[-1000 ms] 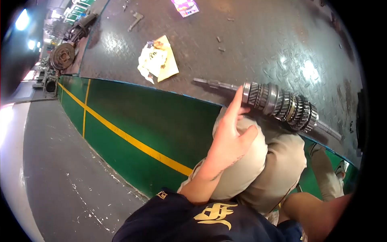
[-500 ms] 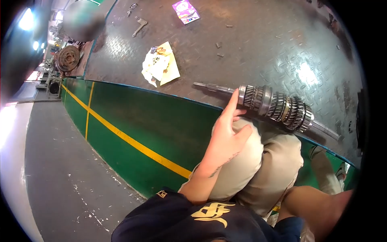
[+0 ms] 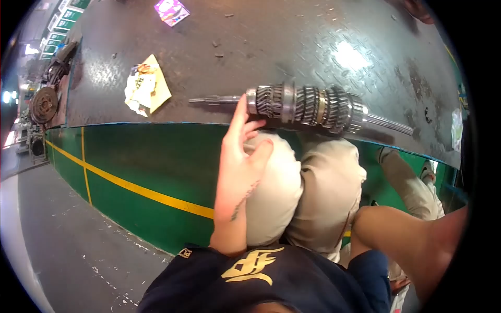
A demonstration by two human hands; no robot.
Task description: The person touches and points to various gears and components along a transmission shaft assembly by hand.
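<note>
A gear shaft (image 3: 308, 109) with several helical gears lies along the near edge of the metal table, its thin splined end to the left. My left hand (image 3: 241, 138) is at its left part, index finger stretched up against the end of the gear stack. The thumb is held apart and the other fingers are partly bent; the hand grasps nothing. My right arm is bent and runs off the right edge, so my right hand is out of sight.
On the steel table (image 3: 261, 47) lie a yellow and white crumpled packet (image 3: 151, 86) and a purple packet (image 3: 171, 12). Small metal bits are scattered about. Another person's hand (image 3: 417, 10) shows at the top right. A round disc (image 3: 44, 104) stands at far left.
My view has turned, so the table and gear shaft appear further left and more level. My left index finger stays at the end of the gear stack.
</note>
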